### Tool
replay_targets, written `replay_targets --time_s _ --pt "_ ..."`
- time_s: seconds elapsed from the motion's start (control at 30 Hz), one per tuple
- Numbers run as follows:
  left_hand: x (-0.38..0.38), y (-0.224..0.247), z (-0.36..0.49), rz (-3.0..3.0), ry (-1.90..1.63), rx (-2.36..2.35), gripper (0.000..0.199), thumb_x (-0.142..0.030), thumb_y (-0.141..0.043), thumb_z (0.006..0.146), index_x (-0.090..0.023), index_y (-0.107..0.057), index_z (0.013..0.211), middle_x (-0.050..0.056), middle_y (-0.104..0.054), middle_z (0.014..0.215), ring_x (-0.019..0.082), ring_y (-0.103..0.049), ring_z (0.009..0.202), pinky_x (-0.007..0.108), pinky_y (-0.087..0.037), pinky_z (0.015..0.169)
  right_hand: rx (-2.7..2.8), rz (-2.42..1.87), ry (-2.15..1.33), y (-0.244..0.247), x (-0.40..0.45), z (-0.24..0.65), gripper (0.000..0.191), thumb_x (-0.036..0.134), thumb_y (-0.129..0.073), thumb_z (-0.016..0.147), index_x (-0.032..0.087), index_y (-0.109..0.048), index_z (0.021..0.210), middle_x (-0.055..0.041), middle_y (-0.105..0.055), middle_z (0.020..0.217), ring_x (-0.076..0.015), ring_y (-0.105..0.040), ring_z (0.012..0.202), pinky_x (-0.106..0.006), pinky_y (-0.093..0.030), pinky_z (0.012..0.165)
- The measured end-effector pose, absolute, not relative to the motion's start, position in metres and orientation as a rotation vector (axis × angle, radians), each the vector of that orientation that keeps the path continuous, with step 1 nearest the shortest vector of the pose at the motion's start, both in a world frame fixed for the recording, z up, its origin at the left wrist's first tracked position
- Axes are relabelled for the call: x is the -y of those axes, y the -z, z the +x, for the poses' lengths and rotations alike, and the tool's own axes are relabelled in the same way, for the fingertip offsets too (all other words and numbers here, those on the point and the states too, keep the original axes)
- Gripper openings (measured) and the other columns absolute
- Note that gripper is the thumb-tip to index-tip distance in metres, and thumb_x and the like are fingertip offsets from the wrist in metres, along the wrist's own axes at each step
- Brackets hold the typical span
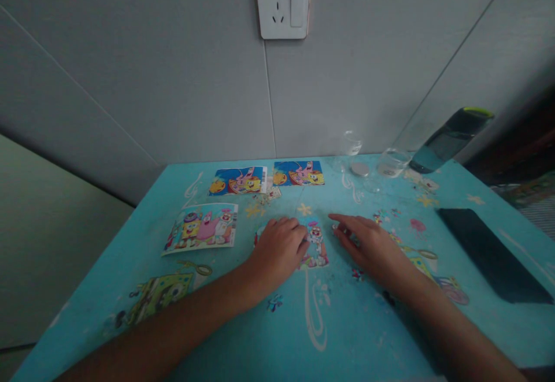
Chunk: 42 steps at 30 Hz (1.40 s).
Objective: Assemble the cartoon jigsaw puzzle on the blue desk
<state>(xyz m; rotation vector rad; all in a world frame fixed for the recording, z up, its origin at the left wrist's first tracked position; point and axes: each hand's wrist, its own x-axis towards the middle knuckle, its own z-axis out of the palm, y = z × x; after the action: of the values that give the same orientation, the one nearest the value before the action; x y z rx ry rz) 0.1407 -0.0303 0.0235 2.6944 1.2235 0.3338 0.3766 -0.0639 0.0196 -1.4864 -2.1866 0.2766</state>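
My left hand (281,244) lies palm down over a partly filled jigsaw puzzle (319,248) with cartoon figures. Its fingers bend over the puzzle's left and middle part and hide much of it. Just right of the puzzle, my right hand (368,242) pinches a small puzzle piece (335,227) between thumb and fingers, index finger stretched out. Loose puzzle pieces (358,274) lie below the right hand, and others (384,217) lie beyond it. One more loose piece (274,302) rests near my left forearm. A picture card (203,229) with the cartoon figures lies to the left.
Two blue cartoon cards (238,181) (298,173) lie at the back. Clear cups (392,163) (352,144), a round grey lid (359,169) and a tilted dark bottle (451,139) are at the back right. A dark flat slab (494,255) lies right, on the printed blue table (338,336) against the wall.
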Motion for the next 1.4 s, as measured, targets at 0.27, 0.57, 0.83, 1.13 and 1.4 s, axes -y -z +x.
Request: replay_targets --time_s 0.27,0.57,0.83,1.13,1.4 --pt "0.03 -0.024 0.139 2.683 -0.349 -1.183 0.008 -0.022 -0.065 0.096 -0.017 -0.068 0.09 0.005 -0.067 0.09 0.023 -0.063 0.092 0.038 -0.047 0.085 2.211 -1.502 -0.315 -0.024 0.065 0.376 0.037 0.024 -0.048 0.103 0.024 -0.06 0.139 -0.0097 -0.073 0.123 -0.027 -0.07 0.108 -0.047 -0.055 0.097" --pt "0.03 -0.026 0.14 2.661 -0.344 -1.215 0.01 -0.023 -0.065 0.095 -0.017 -0.069 0.087 0.005 -0.067 0.088 0.022 -0.063 0.091 0.038 -0.047 0.085 2.234 -1.497 -0.337 -0.024 0.064 0.376 0.032 0.024 -0.048 0.104 0.024 -0.064 0.131 -0.009 -0.075 0.111 -0.0255 -0.07 0.1 -0.043 -0.055 0.091" --pt "0.03 -0.027 0.143 2.649 -0.322 -1.233 0.007 -0.023 -0.067 0.094 -0.018 -0.07 0.09 0.005 -0.068 0.091 0.024 -0.064 0.094 0.039 -0.046 0.086 2.33 -1.421 -0.377 -0.023 0.065 0.374 0.028 0.023 -0.052 0.102 0.026 -0.069 0.125 -0.0081 -0.073 0.107 -0.024 -0.068 0.096 -0.04 -0.053 0.089" --pt "0.031 -0.025 0.143 2.649 -0.326 -1.245 0.009 -0.025 -0.066 0.096 -0.018 -0.069 0.091 0.005 -0.068 0.092 0.023 -0.063 0.093 0.038 -0.046 0.086 2.511 -1.343 -0.336 -0.022 0.068 0.365 0.029 0.025 -0.055 0.102 0.03 -0.073 0.123 -0.0069 -0.066 0.097 -0.0223 -0.062 0.088 -0.038 -0.047 0.081" --pt "0.03 -0.026 0.143 2.649 -0.325 -1.239 0.009 -0.024 -0.065 0.096 -0.018 -0.069 0.092 0.004 -0.067 0.092 0.024 -0.063 0.094 0.039 -0.045 0.085 2.509 -1.357 -0.324 -0.022 0.069 0.363 0.026 0.026 -0.053 0.103 0.026 -0.073 0.12 -0.007 -0.065 0.095 -0.0215 -0.06 0.088 -0.036 -0.045 0.08"
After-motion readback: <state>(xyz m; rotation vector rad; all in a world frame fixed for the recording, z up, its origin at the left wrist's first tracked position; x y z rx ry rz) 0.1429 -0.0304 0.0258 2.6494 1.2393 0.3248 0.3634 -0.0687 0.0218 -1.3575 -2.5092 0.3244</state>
